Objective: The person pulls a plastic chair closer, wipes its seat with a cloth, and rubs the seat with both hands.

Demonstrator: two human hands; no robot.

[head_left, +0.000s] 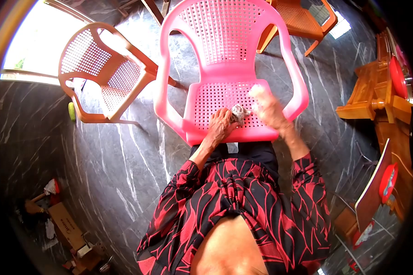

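Observation:
A pink plastic armchair (228, 73) with a perforated seat and back stands directly in front of me. On the front part of its seat, my left hand (221, 123) has its fingers closed against a small crumpled grey-white cloth (238, 113). My right hand (267, 107) is raised over the right side of the seat, to the right of the cloth. It is smeared by motion, with something pale and blurred at its fingers that I cannot make out.
A brown plastic chair (106, 68) stands at the left, and an orange one (298, 20) at the upper right. Wooden furniture (369, 87) lines the right side. A cardboard box (66, 224) lies at the lower left on the dark marbled floor (124, 165).

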